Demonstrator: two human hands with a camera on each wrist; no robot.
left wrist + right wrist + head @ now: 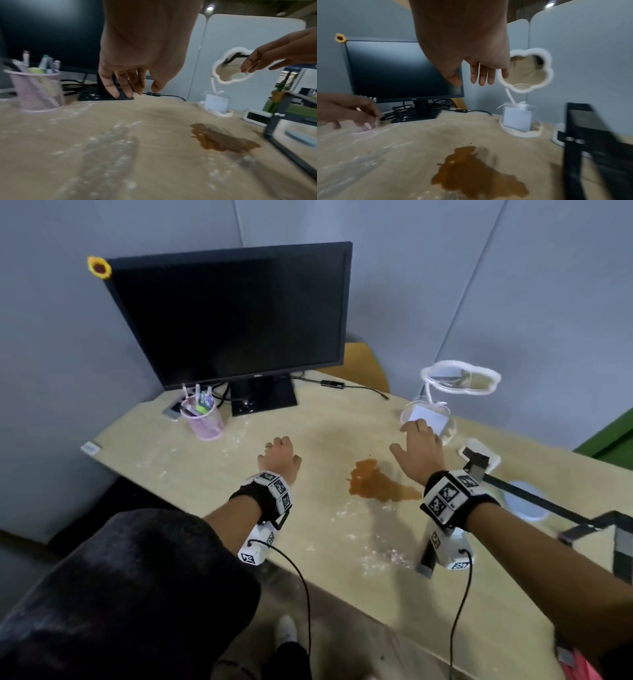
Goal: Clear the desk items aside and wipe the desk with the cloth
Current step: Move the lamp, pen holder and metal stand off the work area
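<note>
Both my hands hover empty over the wooden desk point(191, 474). My left hand point(279, 455) hangs with relaxed fingers point(111, 86) over the desk's middle, right of a pink mesh pen holder point(205, 421) full of pens. My right hand point(418, 446), fingers spread point(482, 77), is just in front of the white base of a flower-shaped mirror point(460, 378). A brown spill point(373, 479) lies between the two hands, with white powder scattered around it. No cloth shows plainly in any view.
A black monitor point(233, 313) stands at the back with cables beside its foot. A phone point(173, 409) lies behind the pen holder. At the right are a small white device point(479, 453), a black metal frame point(548, 505) and a pale blue round object point(527, 510).
</note>
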